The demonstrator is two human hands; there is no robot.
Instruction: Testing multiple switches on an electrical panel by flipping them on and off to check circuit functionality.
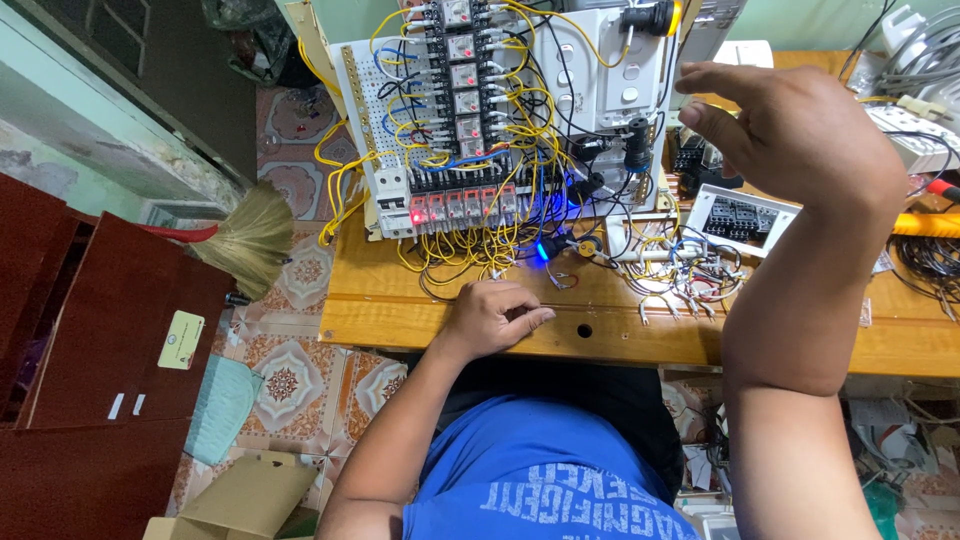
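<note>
Two hands at a wired control board on a wooden table

The left hand (495, 315) is rested loosely curled on the table (400, 300), holding nothing, just below the yellow wires (455, 255). The right hand (790, 125) is raised open and empty beside the control board (480, 120), which is placed upright at the table's far side.

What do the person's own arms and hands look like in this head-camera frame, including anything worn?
Both arms are bare from above the elbow down: no sleeves reach the forearms, and no gloves, watch, rings or bands show on the left hand or the right hand. The only clothing in view is a blue short-sleeved shirt with pale printed lettering across the chest.
</note>
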